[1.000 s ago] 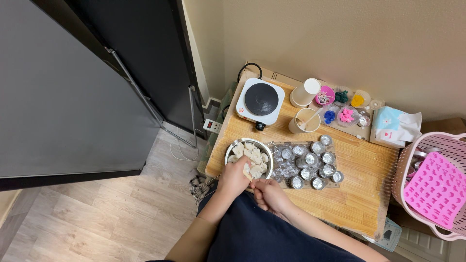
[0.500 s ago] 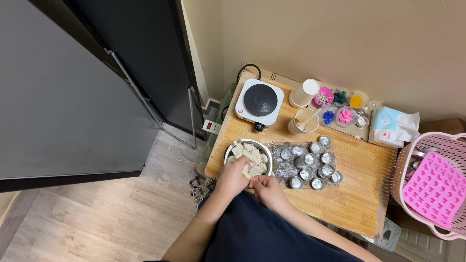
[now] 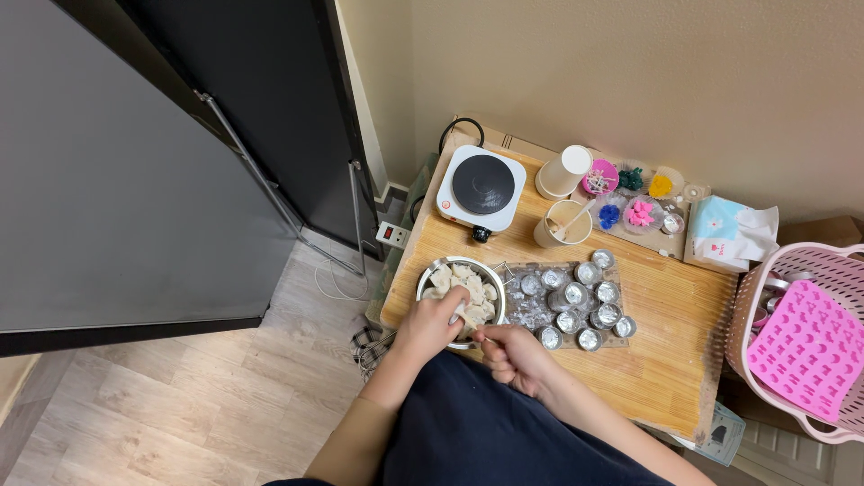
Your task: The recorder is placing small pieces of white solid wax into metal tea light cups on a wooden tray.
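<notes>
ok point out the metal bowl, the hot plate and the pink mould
metal bowl [image 3: 438, 269]: head view, bare upper left rim
hot plate [image 3: 482, 184]: head view, black round top
pink mould [image 3: 807, 352]: head view, middle of sheet

1. Both forearms reach forward from the lower edge of the view and draw in toward each other.
2. The left hand [image 3: 432, 322] is out ahead, knuckles up, fingers curled downward.
3. The right hand [image 3: 511, 353] sits just beside it and a little nearer the body, closed into a loose fist with the thumb on top.
4. Both forearms are bare, and the two hands are close but not touching.
</notes>
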